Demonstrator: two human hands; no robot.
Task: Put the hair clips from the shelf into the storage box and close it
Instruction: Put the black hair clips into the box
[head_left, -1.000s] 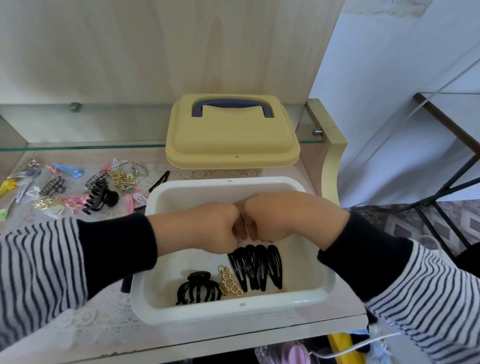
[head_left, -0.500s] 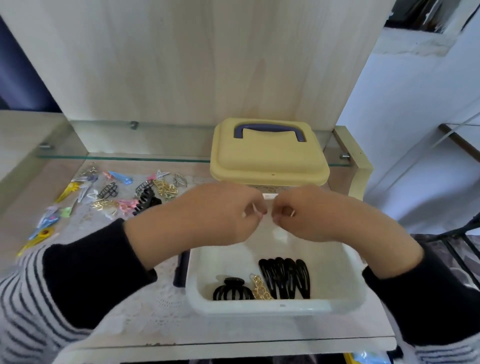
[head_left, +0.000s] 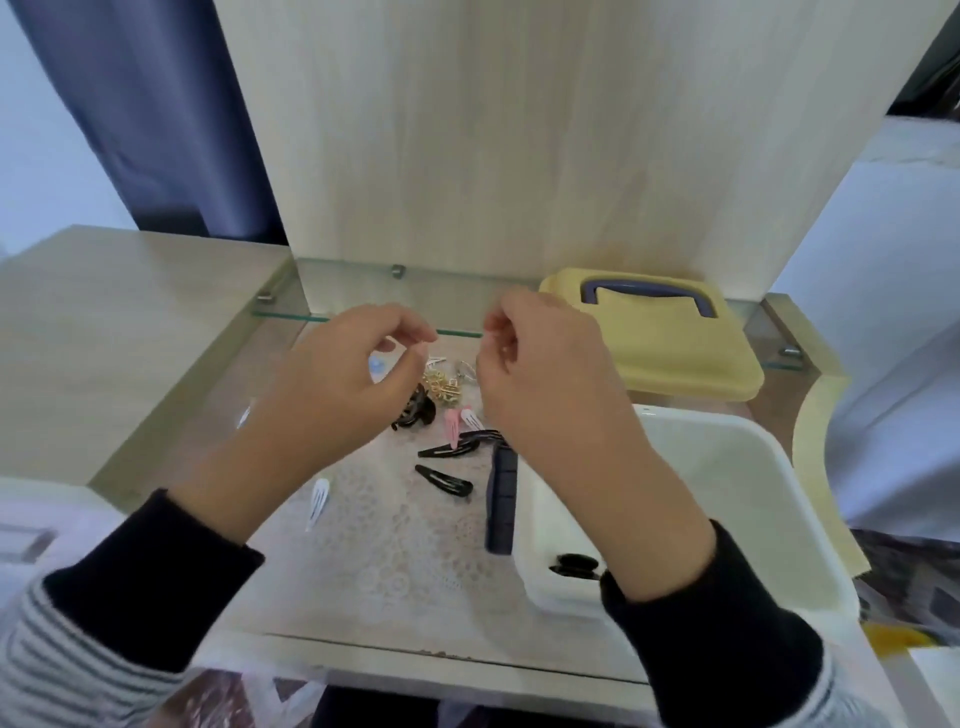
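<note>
Hovering above the shelf (head_left: 405, 582) with left hand (head_left: 343, 384) and right hand (head_left: 540, 384) apart, fingers curled, thumbs near forefingers; cannot tell whether pinching anything. Below, clips (head_left: 445, 481) scattered left of the open box (head_left: 727, 483), one black claw (head_left: 574, 564) inside, lid (head_left: 670, 353) behind it.

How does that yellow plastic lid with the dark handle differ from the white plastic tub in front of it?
The yellow plastic lid is pale yellow; the white plastic tub is white. The lid carries a dark blue handle; the tub shows none. The lid is shallow and lies flat behind, while the tub is deep, stands open and holds a black claw clip. Both are rounded plastic rectangles.
</note>
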